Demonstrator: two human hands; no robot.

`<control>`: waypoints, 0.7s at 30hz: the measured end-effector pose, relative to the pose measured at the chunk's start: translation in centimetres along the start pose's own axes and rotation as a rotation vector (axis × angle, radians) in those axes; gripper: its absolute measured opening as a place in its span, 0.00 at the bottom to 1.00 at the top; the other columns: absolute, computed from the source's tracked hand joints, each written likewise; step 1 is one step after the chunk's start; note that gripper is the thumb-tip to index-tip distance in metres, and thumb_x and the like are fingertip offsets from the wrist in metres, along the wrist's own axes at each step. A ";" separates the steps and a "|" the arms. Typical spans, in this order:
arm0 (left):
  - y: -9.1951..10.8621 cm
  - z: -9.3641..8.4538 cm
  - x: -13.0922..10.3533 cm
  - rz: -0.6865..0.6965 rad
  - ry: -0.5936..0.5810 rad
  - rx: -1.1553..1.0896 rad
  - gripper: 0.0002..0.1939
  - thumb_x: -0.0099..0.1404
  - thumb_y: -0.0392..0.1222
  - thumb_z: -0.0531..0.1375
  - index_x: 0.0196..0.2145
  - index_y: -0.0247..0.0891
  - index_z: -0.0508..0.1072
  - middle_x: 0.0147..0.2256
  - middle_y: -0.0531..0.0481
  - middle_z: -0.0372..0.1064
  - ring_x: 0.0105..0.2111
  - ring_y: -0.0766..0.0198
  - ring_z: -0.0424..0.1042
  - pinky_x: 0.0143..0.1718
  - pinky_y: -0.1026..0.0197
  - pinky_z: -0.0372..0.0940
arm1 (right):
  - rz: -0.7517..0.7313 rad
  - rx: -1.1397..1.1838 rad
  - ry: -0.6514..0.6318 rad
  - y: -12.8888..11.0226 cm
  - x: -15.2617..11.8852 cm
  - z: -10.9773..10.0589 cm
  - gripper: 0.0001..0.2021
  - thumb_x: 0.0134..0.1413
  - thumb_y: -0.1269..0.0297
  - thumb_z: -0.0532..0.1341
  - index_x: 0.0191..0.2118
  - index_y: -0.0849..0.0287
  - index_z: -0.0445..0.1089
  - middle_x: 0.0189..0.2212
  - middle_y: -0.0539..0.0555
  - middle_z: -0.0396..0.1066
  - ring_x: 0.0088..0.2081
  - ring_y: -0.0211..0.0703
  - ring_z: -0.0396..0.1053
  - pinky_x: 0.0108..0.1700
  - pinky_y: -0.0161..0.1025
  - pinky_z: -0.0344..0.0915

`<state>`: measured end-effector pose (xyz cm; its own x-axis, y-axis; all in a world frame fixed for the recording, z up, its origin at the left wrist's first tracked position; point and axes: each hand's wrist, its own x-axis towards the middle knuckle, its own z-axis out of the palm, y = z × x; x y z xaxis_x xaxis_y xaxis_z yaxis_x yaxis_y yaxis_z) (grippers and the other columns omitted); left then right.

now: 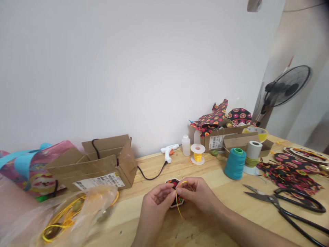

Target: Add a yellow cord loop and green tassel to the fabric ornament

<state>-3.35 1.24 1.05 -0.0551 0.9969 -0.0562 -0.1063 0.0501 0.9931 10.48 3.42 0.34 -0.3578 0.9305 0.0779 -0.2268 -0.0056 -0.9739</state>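
Both hands meet over a small dark patterned piece with a pale edge that lies on the wooden table. My left hand is closed, thumb against fingers, at the yellow cord. My right hand pinches the same yellow cord, which loops over its fingers and hangs down across the patterned piece. The fingertips nearly touch each other, and they hide part of the cord and the upper part of the piece.
Black-handled scissors lie open at the right. Behind them stand a teal thread cone and a yellow spool. A white glue gun rests near the wall. An open carton and a plastic bag are at the left.
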 end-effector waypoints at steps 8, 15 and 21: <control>-0.6 -0.5 0.0 -0.002 -0.062 -0.027 0.10 0.50 0.43 0.61 0.29 0.34 0.75 0.23 0.49 0.73 0.25 0.65 0.69 0.30 0.66 0.63 | 0.016 0.010 -0.014 0.2 0.1 -0.1 0.11 0.36 0.58 0.64 0.23 0.63 0.71 0.20 0.49 0.69 0.24 0.35 0.64 0.30 0.33 0.59; -0.2 -0.3 -0.1 -0.073 -0.042 -0.010 0.08 0.44 0.40 0.65 0.25 0.34 0.76 0.25 0.46 0.76 0.27 0.63 0.71 0.30 0.66 0.63 | 0.018 -0.020 -0.022 0.4 0.0 -0.2 0.10 0.35 0.60 0.65 0.23 0.63 0.71 0.19 0.49 0.68 0.24 0.35 0.63 0.29 0.32 0.59; -1.0 -0.8 0.3 -0.072 -0.025 -0.090 0.08 0.45 0.39 0.65 0.25 0.33 0.76 0.24 0.46 0.75 0.26 0.63 0.70 0.30 0.64 0.63 | -0.033 -0.117 0.144 -0.2 -0.1 -0.5 0.12 0.42 0.60 0.60 0.32 0.62 0.68 0.26 0.53 0.68 0.28 0.40 0.64 0.32 0.37 0.60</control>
<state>-4.03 1.41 -0.02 -0.0192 0.9921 -0.1238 -0.1978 0.1176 0.9732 11.03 3.53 0.47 -0.2163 0.9724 0.0874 -0.1261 0.0610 -0.9901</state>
